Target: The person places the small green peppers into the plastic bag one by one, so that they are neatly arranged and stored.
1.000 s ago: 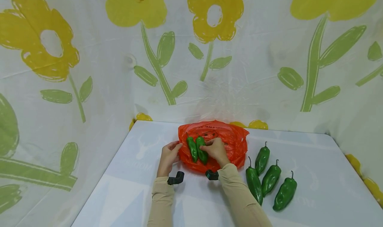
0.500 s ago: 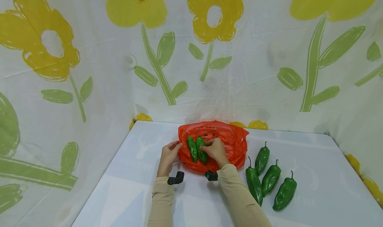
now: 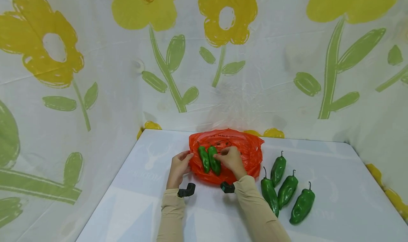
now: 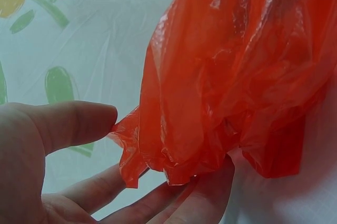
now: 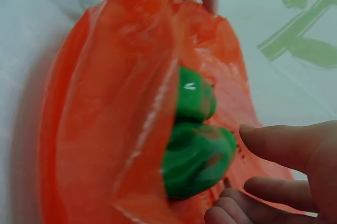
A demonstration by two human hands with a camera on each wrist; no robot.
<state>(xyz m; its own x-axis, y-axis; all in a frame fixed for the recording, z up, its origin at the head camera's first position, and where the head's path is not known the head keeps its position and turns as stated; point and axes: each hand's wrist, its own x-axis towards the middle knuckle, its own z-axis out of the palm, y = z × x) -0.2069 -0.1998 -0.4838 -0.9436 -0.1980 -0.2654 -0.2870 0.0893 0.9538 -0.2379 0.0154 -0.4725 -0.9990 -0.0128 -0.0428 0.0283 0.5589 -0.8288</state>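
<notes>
A crumpled red plastic bag [image 3: 251, 151] lies at the back of the table. Two green peppers [image 3: 214, 160] sit side by side in it, and in the right wrist view a fold of the bag hides part of both peppers [image 5: 197, 161]. My left hand [image 3: 178, 167] pinches the bag's left edge; in the left wrist view the thumb [image 4: 89, 124] meets a corner of the plastic, with the other fingers underneath. My right hand [image 3: 232, 160] is beside the right-hand pepper. Its thumb [image 5: 279, 142] and fingers are apart, with nothing between them.
Several more green peppers [image 3: 302, 206] lie loose on the white table [image 3: 134, 206], right of the bag and beside my right forearm. A flower-printed curtain [image 3: 267, 61] stands behind the table and along its sides. Each wrist carries a black camera mount [image 3: 187, 190].
My right hand has eased slightly to the right, away from the pepper in the bag. The left hand keeps its pinch on the bag, and the head view has shifted a little.
</notes>
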